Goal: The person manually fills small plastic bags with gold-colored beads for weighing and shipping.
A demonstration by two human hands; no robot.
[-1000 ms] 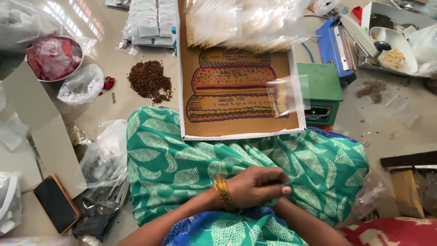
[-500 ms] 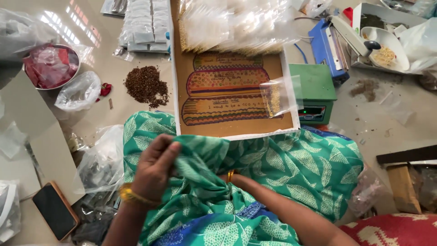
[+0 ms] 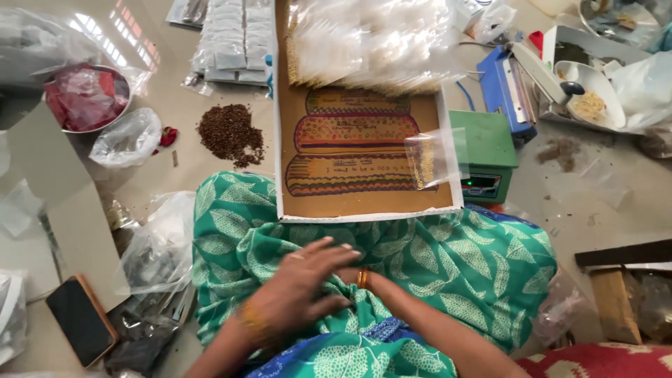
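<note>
A green leaf-patterned cloth [image 3: 455, 266] covers my lap. My left hand [image 3: 304, 287] lies on its folds at the middle, fingers spread and pointing right, holding nothing. My right wrist [image 3: 364, 278], with gold bangles, comes in from the lower right and ends under the left hand's fingers. The right hand itself is hidden there. Just beyond my knees sits a shallow cardboard box [image 3: 364, 203] with a patterned brown bottom. A small clear pouch of seeds [image 3: 425, 159] leans at its right side.
Clear pouches [image 3: 364, 42] fill the box's far end. To the right are a green scale [image 3: 483, 150], a blue sealer [image 3: 505, 82] and a bowl of grain [image 3: 595, 101]. To the left are a seed pile [image 3: 229, 133], a steel bowl [image 3: 87, 98], plastic bags [image 3: 157, 241] and a phone [image 3: 80, 318].
My left hand, which was lifted at the left with a fold of cloth, has come down and moved right, and now lies flat over my right hand.
</note>
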